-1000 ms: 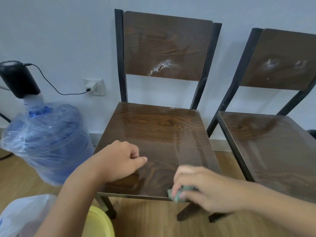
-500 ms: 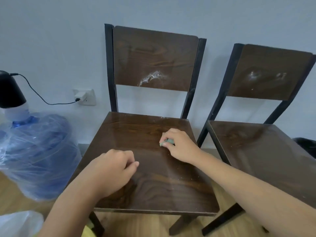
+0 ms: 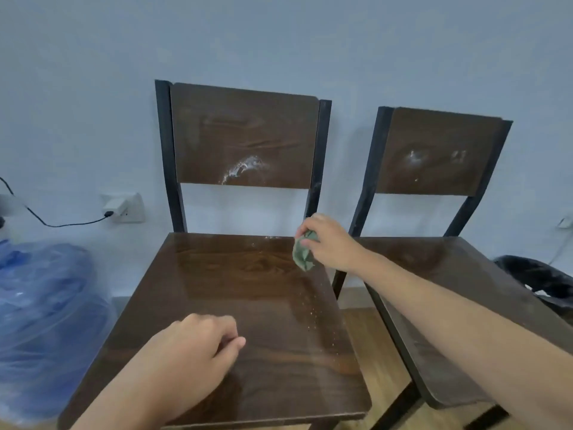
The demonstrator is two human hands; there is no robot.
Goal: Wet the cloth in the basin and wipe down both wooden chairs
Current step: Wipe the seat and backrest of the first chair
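Two dark wooden chairs with black frames stand against the wall. The left chair [image 3: 235,283] has a glossy wet-looking seat and a white smear on its backrest. The right chair [image 3: 434,274] shows white marks on its backrest too. My right hand [image 3: 328,243] grips a small green cloth [image 3: 304,252] at the back right corner of the left chair's seat, with white specks scattered along that edge. My left hand [image 3: 198,349] rests on the front of the same seat, fingers curled in a loose fist with nothing in it. The basin is out of view.
A blue water bottle wrapped in clear plastic [image 3: 46,321] stands on the floor to the left. A wall socket [image 3: 124,207] with a black cable sits behind it. A black bin bag [image 3: 539,280] lies at the far right. The floor is wood.
My right hand has carried the cloth from the front edge of the left seat up to its back right corner. The view has moved closer and tilted upward; my left hand stays on the seat.
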